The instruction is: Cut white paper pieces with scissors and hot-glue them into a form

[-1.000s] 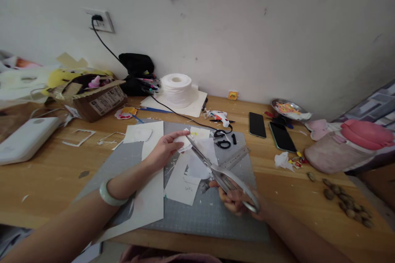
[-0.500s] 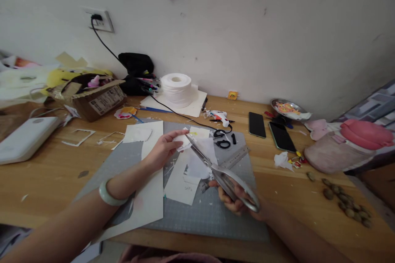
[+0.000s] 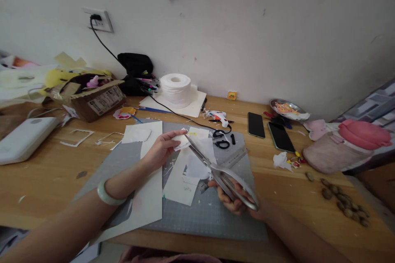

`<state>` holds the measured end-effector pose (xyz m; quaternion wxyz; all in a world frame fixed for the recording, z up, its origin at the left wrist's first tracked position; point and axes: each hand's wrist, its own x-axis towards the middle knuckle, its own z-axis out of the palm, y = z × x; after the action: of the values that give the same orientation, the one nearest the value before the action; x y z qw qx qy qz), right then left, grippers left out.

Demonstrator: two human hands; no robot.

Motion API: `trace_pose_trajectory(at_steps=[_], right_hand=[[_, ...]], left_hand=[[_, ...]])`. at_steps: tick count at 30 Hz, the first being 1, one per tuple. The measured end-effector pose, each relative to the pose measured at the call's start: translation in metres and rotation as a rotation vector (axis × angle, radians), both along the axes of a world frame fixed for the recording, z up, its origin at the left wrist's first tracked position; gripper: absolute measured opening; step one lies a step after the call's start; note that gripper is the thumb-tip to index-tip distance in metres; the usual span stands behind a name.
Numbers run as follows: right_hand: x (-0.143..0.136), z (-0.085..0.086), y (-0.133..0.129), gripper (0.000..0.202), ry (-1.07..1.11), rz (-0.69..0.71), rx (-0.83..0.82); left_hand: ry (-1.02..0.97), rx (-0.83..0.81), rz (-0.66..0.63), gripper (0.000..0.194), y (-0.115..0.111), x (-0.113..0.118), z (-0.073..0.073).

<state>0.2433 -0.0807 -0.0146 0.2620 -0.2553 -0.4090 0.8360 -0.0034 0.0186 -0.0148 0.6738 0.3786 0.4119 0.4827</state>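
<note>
Between its thumb and fingers my left hand [image 3: 163, 146] pinches a small white piece of paper [image 3: 182, 143]. My right hand [image 3: 233, 197] grips large silver scissors [image 3: 220, 174] by the handles, the blades pointing up and left. Their tips lie at the right edge of the paper piece, near my left fingertips. Beneath both hands are white paper sheets [image 3: 179, 187] with pencil marks and cut-outs, on a grey cutting mat [image 3: 212, 218]. A larger white sheet [image 3: 152, 197] lies under my left forearm. Small paper scraps are scattered on the mat.
Black-handled scissors [image 3: 222, 144] and a metal ruler [image 3: 233, 158] lie at the mat's upper right. Behind stand a white paper roll [image 3: 175, 90] and a glue gun [image 3: 220, 118] with a cord. Two phones [image 3: 256, 125] lie right; a cardboard box [image 3: 92, 98] sits left.
The scissor handles have come slightly closer together. My left hand keeps its pinch on the paper piece, and the whole view has shifted very slightly.
</note>
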Motion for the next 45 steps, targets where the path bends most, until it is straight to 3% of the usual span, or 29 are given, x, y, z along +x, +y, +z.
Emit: trace_pose_trajectory(at_steps=[12, 21, 34, 45], right_hand=[[0.002, -0.005, 0.0, 0.053, 0.015, -0.005, -0.041], [0.003, -0.002, 0.001, 0.05, -0.099, 0.003, -0.042], [0.003, -0.008, 0.0, 0.048, -0.081, -0.008, -0.002], [0.004, -0.006, -0.001, 0.054, 0.028, 0.0, 0.006]], left_hand=[[0.116, 0.034, 0.022, 0.031, -0.002, 0.0, 0.003], [0.145, 0.076, 0.013, 0.03, -0.001, -0.002, 0.0], [0.125, 0.052, 0.009, 0.031, -0.002, 0.0, 0.006], [0.081, 0.048, 0.014, 0.03, 0.001, -0.004, 0.002]])
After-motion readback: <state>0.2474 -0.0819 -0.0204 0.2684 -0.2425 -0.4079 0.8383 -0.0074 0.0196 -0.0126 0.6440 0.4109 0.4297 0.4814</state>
